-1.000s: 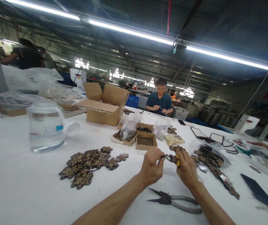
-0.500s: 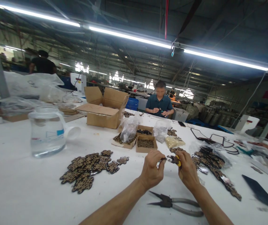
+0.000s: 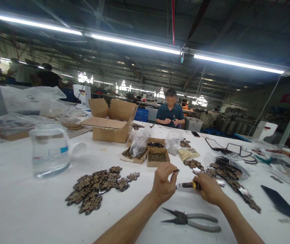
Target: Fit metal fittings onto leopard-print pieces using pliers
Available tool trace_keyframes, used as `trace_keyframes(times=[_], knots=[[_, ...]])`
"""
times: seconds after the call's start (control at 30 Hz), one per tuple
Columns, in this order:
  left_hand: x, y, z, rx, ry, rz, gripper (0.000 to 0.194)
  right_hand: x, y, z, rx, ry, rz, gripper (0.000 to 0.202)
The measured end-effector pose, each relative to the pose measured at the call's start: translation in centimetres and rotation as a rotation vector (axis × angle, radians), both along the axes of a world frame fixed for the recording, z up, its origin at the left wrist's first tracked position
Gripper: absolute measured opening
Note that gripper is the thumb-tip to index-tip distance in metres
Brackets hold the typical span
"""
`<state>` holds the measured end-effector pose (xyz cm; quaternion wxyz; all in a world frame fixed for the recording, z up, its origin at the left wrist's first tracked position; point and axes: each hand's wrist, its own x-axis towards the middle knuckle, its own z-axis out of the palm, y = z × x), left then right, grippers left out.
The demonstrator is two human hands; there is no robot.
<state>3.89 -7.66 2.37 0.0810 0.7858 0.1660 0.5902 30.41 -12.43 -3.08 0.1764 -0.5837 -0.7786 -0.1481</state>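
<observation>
Lying nearest on the white tabletop [image 3: 38, 213], grey pliers [image 3: 181, 219] point their spread tips leftward, their handles running right, close to the right forearm. Just beyond these pliers, the left hand [image 3: 163, 182] is raised with thumb and forefinger pinched together on a small dark piece [image 3: 177, 170], of which only a sliver shows. Beyond the handles of the pliers, the right hand [image 3: 209, 188] is wrapped round the yellow grip of a tool [image 3: 188, 185]; the tool's head points toward the left hand but stands apart from the piece, and is too blurred to tell how its jaws stand. Left of the pliers, leopard-print patches [image 3: 91, 189] lie heaped and overlapping, a few at the heap's right end; right of them and farther off, more patches [image 3: 236, 186] trail out from under clear plastic, with a dark panel [image 3: 282, 203] beside. Straight beyond the pliers sits a small box [image 3: 155, 164] of brass-coloured bits, with a bag [image 3: 188, 154] of yellowish ones to its right. Far left of the pliers stands a clear jug [image 3: 49, 154] partly filled with water; beyond and left, a carton [image 3: 109, 134] with raised flaps. Farthest beyond the pliers, a co-worker [image 3: 169, 114] in a dark teal shirt sits across the tabletop, both hands raised.
</observation>
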Motion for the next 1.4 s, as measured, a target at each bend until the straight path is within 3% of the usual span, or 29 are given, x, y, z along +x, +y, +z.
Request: trace_keyframes(times=[0.23, 0.37, 0.47, 0.57, 0.67, 0.77, 0.9, 1.17, 1.4], knots=[[0.1, -0.2, 0.0, -0.061, 0.001, -0.022, 0.009, -0.1, -0.9, 0.7, -0.199, 0.112, 0.019, 0.020], [0.7, -0.5, -0.5, -0.231, -0.006, -0.086, 0.009, 0.2, -1.3, 1.6, -0.317, 0.228, 0.063, 0.033], [1.3, -0.4, -1.1, -0.483, -0.053, -0.172, 0.010, -0.4, -1.1, 2.7, -0.286, 0.491, 0.143, 0.040], [1.8, 0.1, -1.6, -0.678, -0.114, -0.281, 0.014, -2.3, -0.5, 3.6, -0.234, 0.886, 0.213, 0.029], [2.1, 0.5, -2.0, -0.780, -0.147, -0.351, 0.019, -4.3, 0.1, 3.6, -0.213, 1.190, 0.262, 0.029], [2.4, 0.5, -2.5, -0.804, -0.134, -0.364, 0.021, -5.6, 0.2, 3.2, -0.179, 1.331, 0.268, 0.033], [2.8, 0.2, -3.1, -0.787, -0.113, -0.346, 0.021, -6.3, -0.1, 3.0, -0.136, 1.359, 0.296, 0.033], [3.0, 0.4, -3.6, -0.769, -0.095, -0.342, 0.022, -6.4, -0.6, 3.5, -0.080, 1.208, 0.311, 0.023], [2.8, -0.1, -3.0, -0.758, -0.108, -0.341, 0.022, -6.8, -1.7, 5.0, 0.104, 0.910, 0.347, 0.010]])
